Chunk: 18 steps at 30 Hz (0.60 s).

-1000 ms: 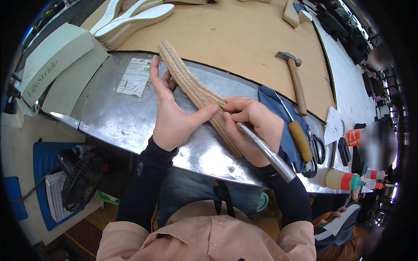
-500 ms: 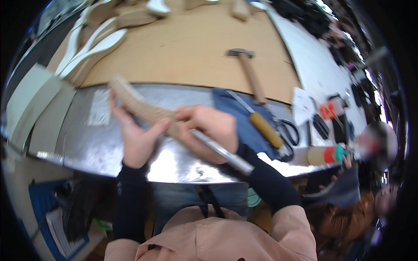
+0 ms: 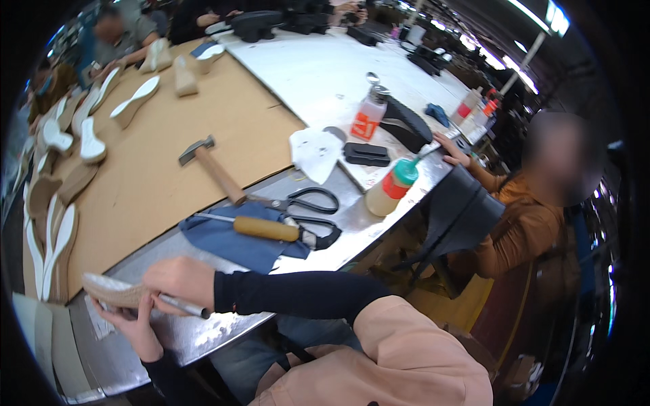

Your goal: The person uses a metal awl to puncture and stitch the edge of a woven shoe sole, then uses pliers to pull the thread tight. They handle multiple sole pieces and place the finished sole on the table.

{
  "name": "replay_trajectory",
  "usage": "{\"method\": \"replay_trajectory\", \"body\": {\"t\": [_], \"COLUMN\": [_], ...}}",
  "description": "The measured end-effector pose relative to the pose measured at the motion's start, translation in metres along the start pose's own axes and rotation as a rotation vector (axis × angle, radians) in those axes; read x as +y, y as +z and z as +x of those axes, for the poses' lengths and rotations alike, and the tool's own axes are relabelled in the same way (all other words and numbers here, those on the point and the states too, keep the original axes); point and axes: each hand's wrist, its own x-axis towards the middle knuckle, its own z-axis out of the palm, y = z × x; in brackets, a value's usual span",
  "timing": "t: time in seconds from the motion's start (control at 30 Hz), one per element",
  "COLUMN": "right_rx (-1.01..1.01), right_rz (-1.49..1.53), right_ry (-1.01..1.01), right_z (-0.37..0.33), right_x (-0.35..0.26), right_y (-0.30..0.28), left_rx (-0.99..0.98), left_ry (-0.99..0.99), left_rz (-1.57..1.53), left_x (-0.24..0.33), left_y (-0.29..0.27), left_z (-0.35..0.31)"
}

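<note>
At the lower left, my left hand (image 3: 135,330) cups a wedge shoe sole (image 3: 112,289) from below, its fingers and thumb round it. The sole has a beige woven-looking side and a paler top. Against its near end, my right hand (image 3: 181,279) is closed round a silver metal rod-like tool (image 3: 186,306). The tool's working end is hidden by the fingers and the sole. To the right of my hands, a yellow-handled tool with a thin metal shaft (image 3: 265,229) and black-handled scissors (image 3: 317,201) lie on or beside a blue cloth (image 3: 223,247).
A hammer (image 3: 220,174) lies on the tan board (image 3: 149,183). Several wedge soles (image 3: 61,247) crowd its left side. A green-capped bottle (image 3: 391,191) stands at the metal table edge, near a black block (image 3: 366,155). A co-worker (image 3: 531,223) sits at the right; others are beyond.
The view has swung right and up, so my hands now appear farther left and lower. Both hands keep hold of the sole and the silver tool.
</note>
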Motion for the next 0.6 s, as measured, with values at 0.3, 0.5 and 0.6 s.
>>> {"method": "replay_trajectory", "body": {"t": [0.3, 0.5, 0.6], "right_rx": [0.037, 0.044, 0.06], "right_rz": [0.027, 0.032, 0.03], "right_ry": [0.013, -0.006, -0.018], "right_z": [-0.0013, -0.0015, -0.0014], "right_x": [0.0041, 0.0048, 0.0046], "right_y": [0.0056, 0.0065, 0.0076], "left_rx": [0.011, 0.003, 0.004], "left_ry": [-0.025, -0.018, -0.005], "left_rz": [-0.021, -0.018, -0.008], "left_x": [-0.0009, 0.0019, 0.0009], "left_y": [0.0014, 0.0022, 0.0019], "left_z": [0.0018, 0.0011, 0.0016]}}
